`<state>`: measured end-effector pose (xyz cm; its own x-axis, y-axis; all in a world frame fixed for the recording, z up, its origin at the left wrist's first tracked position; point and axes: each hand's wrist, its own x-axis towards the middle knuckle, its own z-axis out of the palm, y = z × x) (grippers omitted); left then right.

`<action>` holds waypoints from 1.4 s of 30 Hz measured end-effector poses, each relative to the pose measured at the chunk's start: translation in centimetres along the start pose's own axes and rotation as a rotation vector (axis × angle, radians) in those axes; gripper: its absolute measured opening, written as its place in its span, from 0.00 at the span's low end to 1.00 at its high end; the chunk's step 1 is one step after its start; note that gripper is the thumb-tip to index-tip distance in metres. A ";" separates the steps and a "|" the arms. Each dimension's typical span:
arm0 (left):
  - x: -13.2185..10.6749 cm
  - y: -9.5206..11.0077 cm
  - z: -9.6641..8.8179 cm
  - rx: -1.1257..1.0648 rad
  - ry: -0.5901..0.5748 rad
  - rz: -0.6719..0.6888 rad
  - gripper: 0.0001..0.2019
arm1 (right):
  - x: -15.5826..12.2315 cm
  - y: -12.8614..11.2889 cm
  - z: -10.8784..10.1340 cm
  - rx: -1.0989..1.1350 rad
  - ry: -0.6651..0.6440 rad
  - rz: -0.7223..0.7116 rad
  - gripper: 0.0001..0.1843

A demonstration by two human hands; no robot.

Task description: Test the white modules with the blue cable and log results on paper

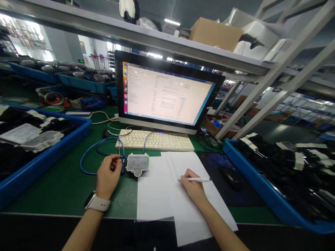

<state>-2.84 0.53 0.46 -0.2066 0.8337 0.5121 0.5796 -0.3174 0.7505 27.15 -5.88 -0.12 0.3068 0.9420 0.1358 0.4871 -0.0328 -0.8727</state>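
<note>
My right hand [192,186] is closed around a white pen [200,179], its tip at a sheet of paper [154,198] that overlaps another and bears faint rows of handwriting. My left hand [108,174], with a watch [96,202] on the wrist, pinches a small dark blue connector [123,164] on a blue cable [85,157]. Right beside the connector lies a grey-white electronic module [138,164] with green terminals on its right edge. Whether the connector is plugged into the module I cannot tell.
A cream keyboard [157,140] sits below a large lit monitor [167,94]. Blue bins [86,125] of dark parts flank the green table [68,195]. At the right are a black mouse [230,177] and mouse pad [248,195]. A shelf [157,37] with a cardboard box [214,33] crosses above.
</note>
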 end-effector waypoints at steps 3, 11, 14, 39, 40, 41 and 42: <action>-0.1 -0.2 0.1 0.007 0.004 0.004 0.11 | 0.0 0.2 0.0 -0.003 0.000 0.006 0.11; -0.2 -0.3 0.1 0.006 0.000 0.015 0.11 | 0.0 0.3 0.0 -0.033 -0.008 -0.032 0.12; -0.2 -0.4 0.2 0.002 0.004 0.015 0.11 | 0.0 0.4 0.0 -0.040 0.008 -0.026 0.12; -0.2 -0.4 0.3 -0.012 0.006 0.012 0.10 | -0.1 0.9 -0.1 -0.091 0.044 -0.057 0.12; -0.2 -0.4 0.3 -0.013 0.005 0.011 0.10 | -0.1 0.8 -0.1 -0.083 0.050 -0.057 0.12; -0.2 -0.4 0.3 -0.013 0.004 0.010 0.10 | -0.1 0.8 -0.1 -0.076 0.057 -0.054 0.12; -0.2 -0.4 0.3 -0.011 0.003 0.009 0.10 | -0.1 0.6 -0.2 -0.075 0.062 -0.050 0.12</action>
<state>-2.80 0.58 -0.05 -0.2042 0.8295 0.5199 0.5727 -0.3295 0.7507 27.55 -6.08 -0.63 0.3294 0.9208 0.2089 0.5623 -0.0135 -0.8268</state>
